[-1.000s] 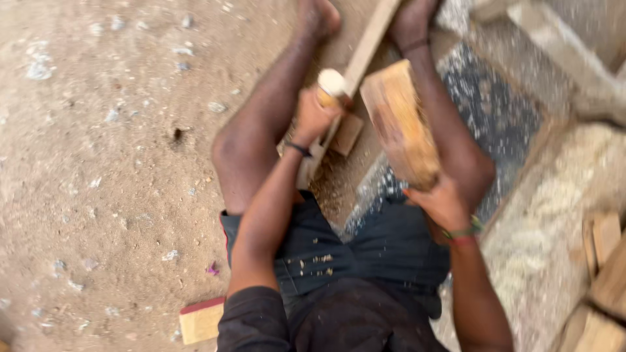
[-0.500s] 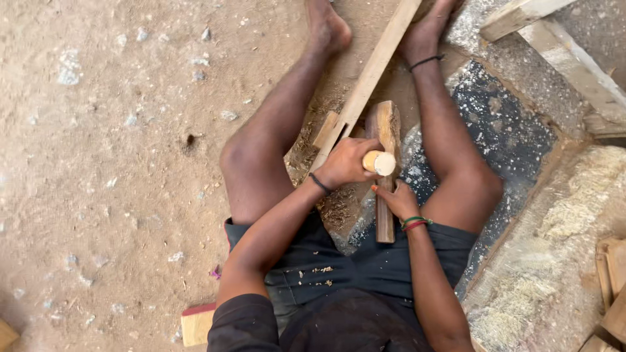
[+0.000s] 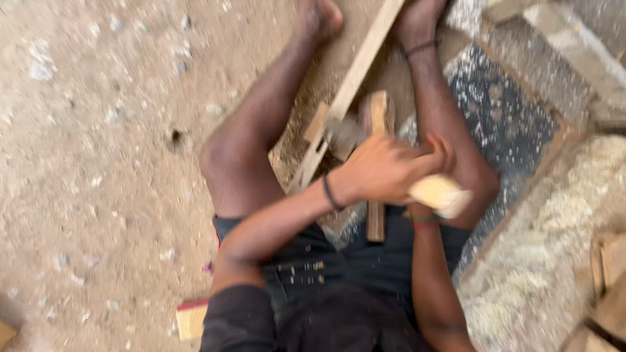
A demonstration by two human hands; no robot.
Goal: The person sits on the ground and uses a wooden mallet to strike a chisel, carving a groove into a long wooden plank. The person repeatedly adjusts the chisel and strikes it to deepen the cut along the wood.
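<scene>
Between our outstretched legs on the sandy ground [image 3: 98,163], we are working over a long pale plank [image 3: 355,85] running toward our feet. Across it we are steadying a shorter upright wooden piece [image 3: 377,163], stiff and fairly heavy by the look of it, best held low on its shaft. Our left hand [image 3: 381,171] is wrapping tightly around a hammer handle [image 3: 440,193], its pale butt sticking out past the fist; the blurred head [image 3: 342,133] is sitting near the plank. Our right hand [image 3: 420,212] is mostly hiding behind the left; we cannot tell its grip.
</scene>
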